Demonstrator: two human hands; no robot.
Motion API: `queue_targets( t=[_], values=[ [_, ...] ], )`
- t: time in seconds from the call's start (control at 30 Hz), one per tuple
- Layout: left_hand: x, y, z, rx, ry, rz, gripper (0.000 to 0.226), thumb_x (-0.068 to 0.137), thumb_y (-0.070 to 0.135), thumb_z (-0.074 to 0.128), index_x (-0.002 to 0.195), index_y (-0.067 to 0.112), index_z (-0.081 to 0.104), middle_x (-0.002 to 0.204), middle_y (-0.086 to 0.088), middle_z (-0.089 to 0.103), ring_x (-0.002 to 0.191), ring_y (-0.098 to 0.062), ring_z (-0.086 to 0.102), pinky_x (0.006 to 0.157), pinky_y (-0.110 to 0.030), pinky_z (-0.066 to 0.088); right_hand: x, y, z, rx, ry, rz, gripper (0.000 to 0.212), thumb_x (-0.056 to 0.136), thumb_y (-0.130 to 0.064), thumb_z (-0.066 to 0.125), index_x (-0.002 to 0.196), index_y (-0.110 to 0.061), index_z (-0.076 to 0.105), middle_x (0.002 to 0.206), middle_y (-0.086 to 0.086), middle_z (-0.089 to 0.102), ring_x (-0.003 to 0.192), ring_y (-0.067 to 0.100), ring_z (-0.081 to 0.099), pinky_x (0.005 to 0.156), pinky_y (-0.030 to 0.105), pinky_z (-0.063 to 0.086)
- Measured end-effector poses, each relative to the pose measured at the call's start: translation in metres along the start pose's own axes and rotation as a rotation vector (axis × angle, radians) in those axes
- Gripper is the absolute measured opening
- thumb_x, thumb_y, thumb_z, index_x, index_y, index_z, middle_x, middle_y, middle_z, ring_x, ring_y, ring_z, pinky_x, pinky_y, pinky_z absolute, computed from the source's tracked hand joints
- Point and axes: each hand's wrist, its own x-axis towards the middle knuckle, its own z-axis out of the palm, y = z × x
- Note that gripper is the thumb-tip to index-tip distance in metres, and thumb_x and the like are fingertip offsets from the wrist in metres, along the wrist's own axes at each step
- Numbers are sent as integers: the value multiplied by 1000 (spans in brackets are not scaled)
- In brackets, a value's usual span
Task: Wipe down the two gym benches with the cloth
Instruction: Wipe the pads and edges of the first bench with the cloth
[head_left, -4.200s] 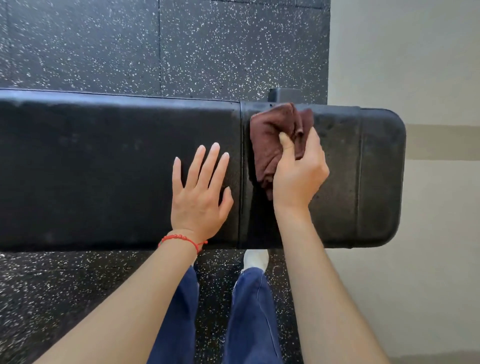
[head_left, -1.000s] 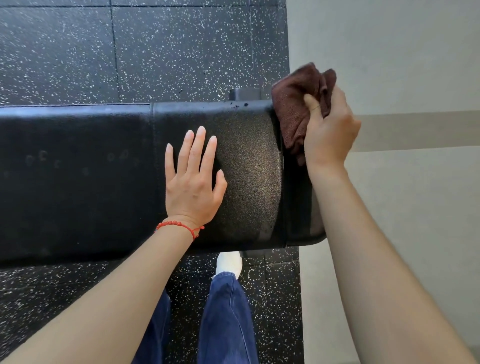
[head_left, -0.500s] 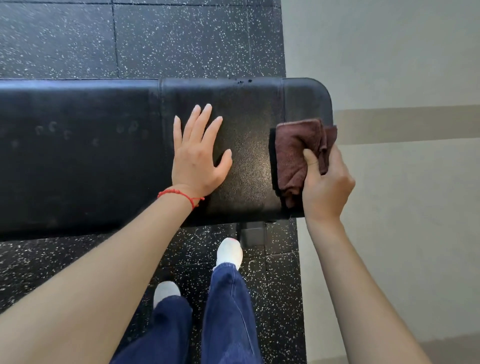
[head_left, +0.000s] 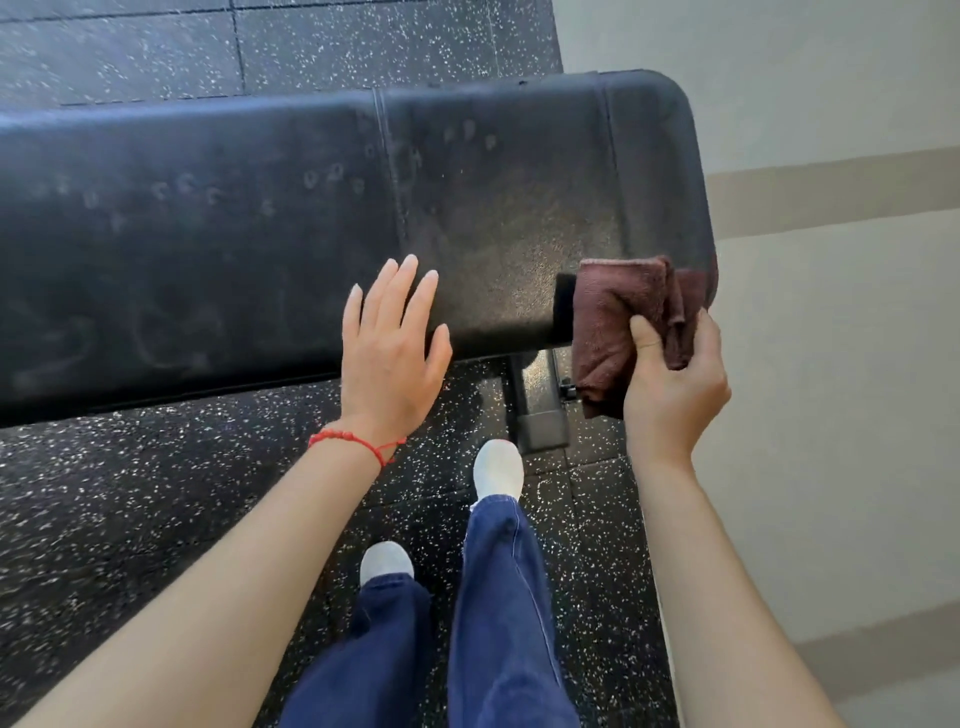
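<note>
A black padded gym bench (head_left: 260, 218) runs across the view, its right end near the wall. My right hand (head_left: 672, 387) grips a bunched dark brown cloth (head_left: 618, 322) at the bench's near right corner; the cloth hangs partly past the near edge. My left hand (head_left: 392, 353) lies flat with straight fingers on the pad's near edge, left of the cloth. Faint marks and smudges show on the pad's left and middle. Only one bench is in view.
Black speckled rubber flooring (head_left: 130, 519) surrounds the bench. The bench's metal foot (head_left: 537, 410) sits under the right end, just ahead of my white shoes (head_left: 498, 470). A pale wall (head_left: 831, 364) rises at the right, close to the bench end.
My right hand has dragged the cloth from the far right corner of the pad toward me, down to the near corner. My left hand slid back to the near edge.
</note>
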Motion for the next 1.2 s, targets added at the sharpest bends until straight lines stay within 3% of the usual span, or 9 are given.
queue_targets(
  t=[0.2,0.43,0.6,0.73,1.2],
  values=[
    [-21,-37,-13,96,27,32,48,91,24,38,134,3,46,142,-18,41,133,-32,33,108,-55,22,-43,-3,5,88,69,33,37,80,-13,69,114,-2,59,102,-1,63,86,-13,52,79,-1,35],
    [-26,-58,-2,191,119,-4,48,93,26,36,135,5,45,143,-16,40,134,-31,33,109,-54,17,-47,3,27,131,66,0,42,84,-16,67,121,-3,53,114,6,63,100,9,56,84,0,35],
    [-25,-60,17,238,308,-7,43,92,23,41,131,8,52,139,-11,47,130,-27,40,110,-48,21,-45,14,35,143,87,-60,42,87,-19,63,123,-1,51,117,12,62,103,14,55,84,-2,33],
    [-22,-63,27,297,446,23,39,90,21,44,126,9,57,134,-9,53,125,-25,47,107,-48,28,-42,19,44,165,145,-139,43,87,-22,61,122,1,52,117,14,62,107,23,58,89,6,37],
    [-14,-76,46,339,743,100,36,90,25,44,116,14,66,123,-5,63,115,-23,57,100,-43,36,-36,46,72,257,350,-368,44,90,-27,54,123,2,51,117,13,61,107,22,57,90,7,37]
  ],
)
